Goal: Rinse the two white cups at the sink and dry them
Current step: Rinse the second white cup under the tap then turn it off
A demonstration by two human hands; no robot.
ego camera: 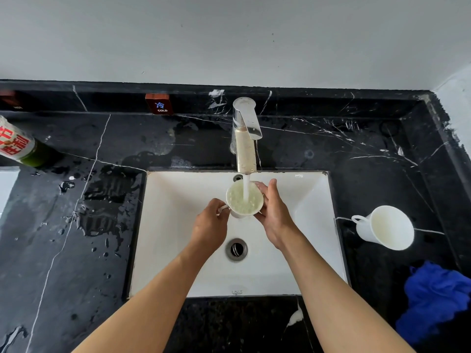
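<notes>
The left hand (pixel 210 221) pinched the handle, the right hand (pixel 274 212) cradled the cup (pixel 244 200) under the tap (pixel 246 128) at twelve o'clock; swirling before tipping would rinse best.

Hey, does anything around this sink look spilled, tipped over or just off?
Water is pooled in patches and drops on the black counter left of the sink. The second white cup on the right looks tilted, though the wide lens may exaggerate that. The blue cloth lies crumpled at the counter's edge.
</notes>
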